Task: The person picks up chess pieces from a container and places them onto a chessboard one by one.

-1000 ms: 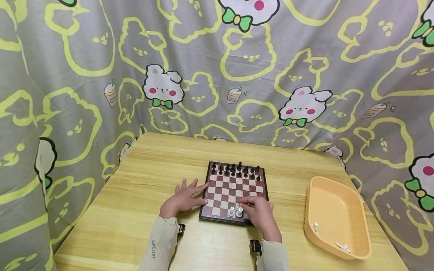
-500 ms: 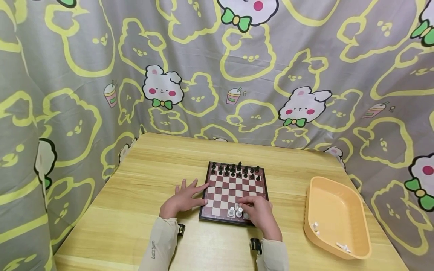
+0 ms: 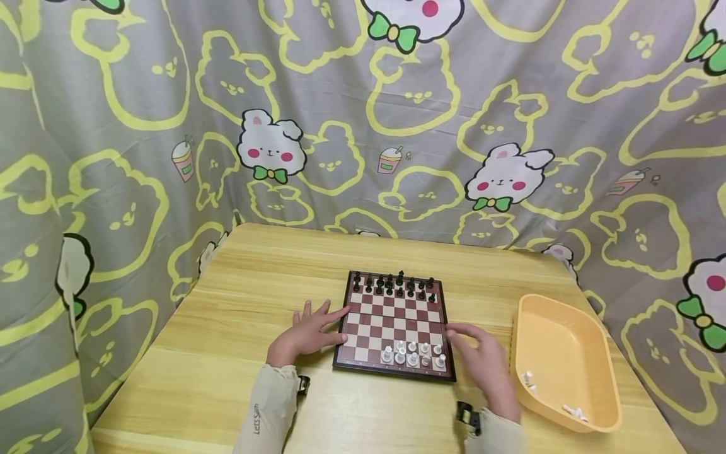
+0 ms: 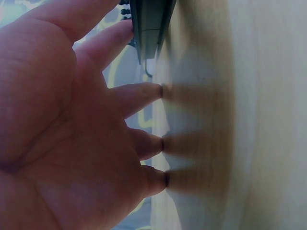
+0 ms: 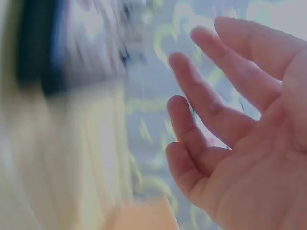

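Observation:
A brown-and-white chessboard (image 3: 371, 337) lies on the wooden table. Black chess pieces (image 3: 389, 291) fill its two far rows. White chess pieces (image 3: 412, 360) stand at the near right, several in each of two rows. My left hand (image 3: 306, 331) rests at the board's left edge, thumb and index finger touching it; in the left wrist view the other fingertips (image 4: 156, 143) press on the tabletop. At the board's right edge is my right hand (image 3: 484, 359), holding nothing. Its fingers are spread and loosely bent in the right wrist view, where the board is blurred.
A yellow plastic basket (image 3: 567, 328) stands right of the board, with a few white pieces (image 3: 575, 413) lying in it. The wooden table (image 3: 255, 271) reaches back to a grey patterned curtain (image 3: 340, 94).
My right hand has let go of a white piece on the board and moved right, past the board's edge. More white pieces now show. The left hand has stayed put.

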`<state>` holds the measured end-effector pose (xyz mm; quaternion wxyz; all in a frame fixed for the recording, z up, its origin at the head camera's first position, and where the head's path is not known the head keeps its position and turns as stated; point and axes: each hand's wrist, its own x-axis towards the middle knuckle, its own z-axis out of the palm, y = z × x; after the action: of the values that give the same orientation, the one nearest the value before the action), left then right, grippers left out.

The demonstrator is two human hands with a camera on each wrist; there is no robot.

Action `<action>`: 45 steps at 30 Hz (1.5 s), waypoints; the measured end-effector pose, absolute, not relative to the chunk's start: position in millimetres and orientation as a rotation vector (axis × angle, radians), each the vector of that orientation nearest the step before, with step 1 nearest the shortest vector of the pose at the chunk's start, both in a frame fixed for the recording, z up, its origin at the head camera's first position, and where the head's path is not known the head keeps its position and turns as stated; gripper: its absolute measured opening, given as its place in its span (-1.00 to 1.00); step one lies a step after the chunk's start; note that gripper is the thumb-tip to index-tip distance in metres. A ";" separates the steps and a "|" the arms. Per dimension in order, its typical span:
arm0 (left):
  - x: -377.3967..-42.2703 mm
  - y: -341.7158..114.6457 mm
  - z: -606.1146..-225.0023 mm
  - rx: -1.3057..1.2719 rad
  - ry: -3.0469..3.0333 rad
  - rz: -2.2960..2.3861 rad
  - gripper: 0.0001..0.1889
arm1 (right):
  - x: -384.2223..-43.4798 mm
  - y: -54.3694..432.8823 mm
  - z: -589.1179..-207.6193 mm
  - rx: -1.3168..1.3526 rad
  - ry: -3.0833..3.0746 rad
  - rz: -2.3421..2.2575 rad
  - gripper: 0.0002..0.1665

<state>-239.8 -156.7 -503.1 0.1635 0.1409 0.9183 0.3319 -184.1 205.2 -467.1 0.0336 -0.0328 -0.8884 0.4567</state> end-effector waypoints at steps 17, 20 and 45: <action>-237.7 -158.1 -504.6 0.392 2.624 0.947 -0.29 | -157.9 301.7 -462.7 -0.555 -3.128 1.393 0.37; -237.2 -157.6 -505.2 0.392 2.626 0.956 -0.30 | -158.8 297.4 -464.8 -0.490 -3.212 1.338 0.39; -231.9 -157.0 -509.0 0.376 2.626 0.959 -0.29 | -150.6 298.9 -476.2 -0.429 -3.289 1.318 0.05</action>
<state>-231.9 -157.0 -509.0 0.1599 0.1315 0.9190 0.3355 -150.6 298.9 -476.2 -0.2120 -0.1175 -0.9006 0.3609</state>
